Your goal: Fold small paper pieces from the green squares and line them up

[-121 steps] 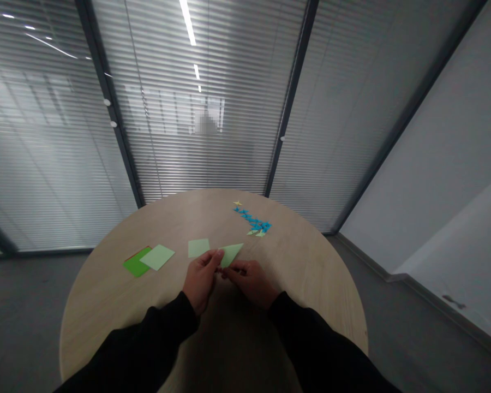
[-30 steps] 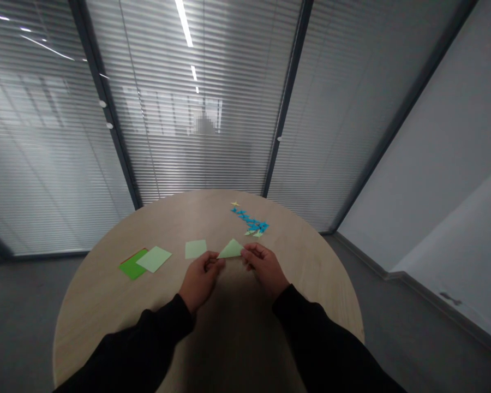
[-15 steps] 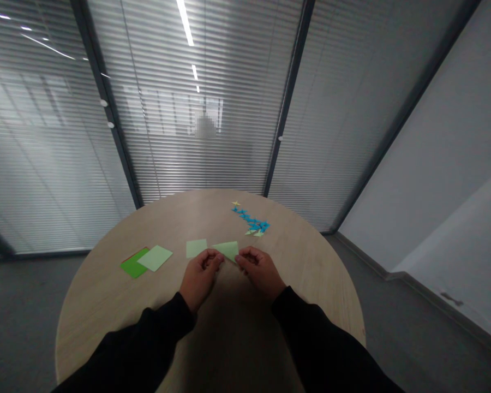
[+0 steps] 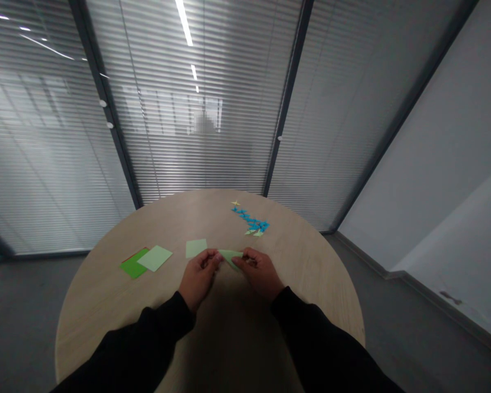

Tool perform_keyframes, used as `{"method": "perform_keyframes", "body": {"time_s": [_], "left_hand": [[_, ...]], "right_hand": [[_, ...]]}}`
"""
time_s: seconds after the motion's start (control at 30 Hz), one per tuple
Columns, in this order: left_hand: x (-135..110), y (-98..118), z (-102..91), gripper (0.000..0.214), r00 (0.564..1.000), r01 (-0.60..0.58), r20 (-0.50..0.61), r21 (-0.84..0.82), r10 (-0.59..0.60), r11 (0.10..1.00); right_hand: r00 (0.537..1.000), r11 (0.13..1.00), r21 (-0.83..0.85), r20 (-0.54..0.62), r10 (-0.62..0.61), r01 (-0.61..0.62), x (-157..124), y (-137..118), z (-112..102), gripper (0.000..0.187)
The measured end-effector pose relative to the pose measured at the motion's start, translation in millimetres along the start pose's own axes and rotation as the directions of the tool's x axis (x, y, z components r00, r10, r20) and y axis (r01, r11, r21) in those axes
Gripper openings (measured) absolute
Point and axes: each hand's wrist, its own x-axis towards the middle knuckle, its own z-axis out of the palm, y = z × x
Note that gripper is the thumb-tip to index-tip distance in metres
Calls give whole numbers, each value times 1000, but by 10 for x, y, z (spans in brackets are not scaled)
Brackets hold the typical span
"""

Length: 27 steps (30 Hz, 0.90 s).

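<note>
Between my hands is a light green sheet of paper (image 4: pixel 231 257), folded into a narrow pointed shape. My left hand (image 4: pixel 199 274) pinches its left end with thumb and fingertips. At the other end my right hand (image 4: pixel 260 271) grips the paper, its fingers closed over the edge. Just beyond my left hand another light green square of paper (image 4: pixel 196 248) lies flat on the table, apart from the held one. The fingers partly cover both ends of the folded paper.
On the round wooden table (image 4: pixel 311 284), a light green sheet (image 4: pixel 155 258) overlaps a brighter green stack (image 4: pixel 134 264) at left. Several blue folded paper pieces (image 4: pixel 253 222) lie beyond my right hand, with pale green ones (image 4: pixel 254 233) nearby and a yellow one (image 4: pixel 235 203) farthest back.
The held paper has gone from a wider flat shape to a narrower pointed one as its upper part came down toward me. Both hands stay nearly in place.
</note>
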Motion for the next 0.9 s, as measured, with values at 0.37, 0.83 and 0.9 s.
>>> {"method": "perform_keyframes", "body": {"time_s": [0.37,0.83,0.9], "left_hand": [[-12,17,35,41,998,62,20,-60,-60,996],[-24,54,36,40,993,70,97,-48,-65,996],[-27,68,33,39,992,56,113,-33,-52,998]], "right_hand": [[994,998,-1,-89,-57,57,1,-81,-34,26],[973,957,-178,7,-231,228,-5,-30,-4,18],[972,954,-188,16,-233,232,-10,-32,-4,19]]}}
